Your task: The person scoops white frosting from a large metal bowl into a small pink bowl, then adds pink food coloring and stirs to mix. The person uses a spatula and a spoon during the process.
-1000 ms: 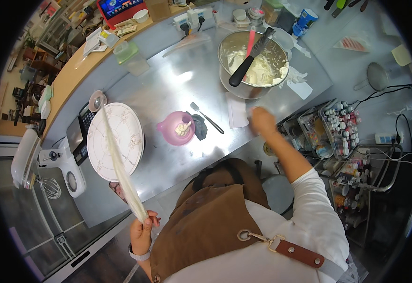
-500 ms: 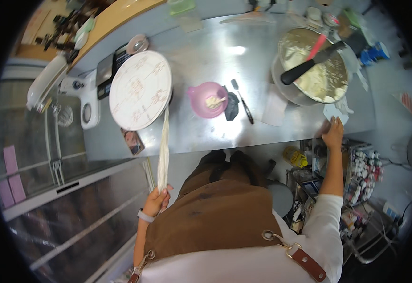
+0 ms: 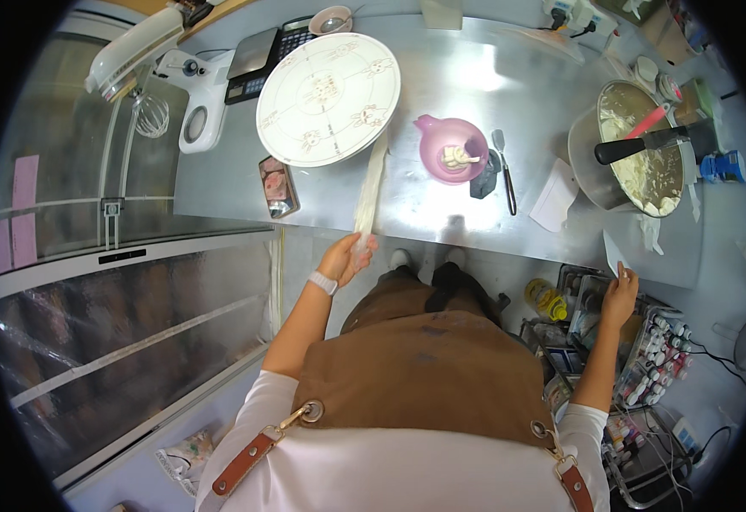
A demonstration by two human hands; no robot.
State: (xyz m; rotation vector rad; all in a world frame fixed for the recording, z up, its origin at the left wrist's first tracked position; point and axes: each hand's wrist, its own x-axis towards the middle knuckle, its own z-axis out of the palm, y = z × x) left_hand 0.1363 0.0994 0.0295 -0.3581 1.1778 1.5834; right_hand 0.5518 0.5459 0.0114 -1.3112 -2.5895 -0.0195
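- The left hand (image 3: 349, 258) is closed round the near end of a long, pale bag (image 3: 371, 200), just off the near edge of the desk (image 3: 462, 77). The bag stretches up over that edge to the right rim of the disc (image 3: 328, 128); whether its far end touches the disc, I cannot tell.
- The right hand (image 3: 620, 294) pinches a white scraper (image 3: 613, 254) at the near right edge, blade upward; only a narrow gap shows between finger and thumb.
- The bag looks slim and floppy, so a firm but light grip should serve best: a hard squeeze could push soft filling out, if there is any inside.
- Spanning the edge, it could kink or snag there; better, I judge, to support its length and hold it straight.
- The scraper will likely work best held low and flat, with even pressure; a steep corner could nick thin film.
- Strokes should run along the bag rather than across it, so that its contents do not spread unevenly.
- Between the hands' two holds stand the pink bowl (image 3: 438, 143), with a little cream, and the spatula (image 3: 507, 175), just right of it: a low sweep could knock either.
- The steel bowl (image 3: 589, 166) is near the scraper, on its far side; the right arm should clear the knife (image 3: 624, 152) across its rim.
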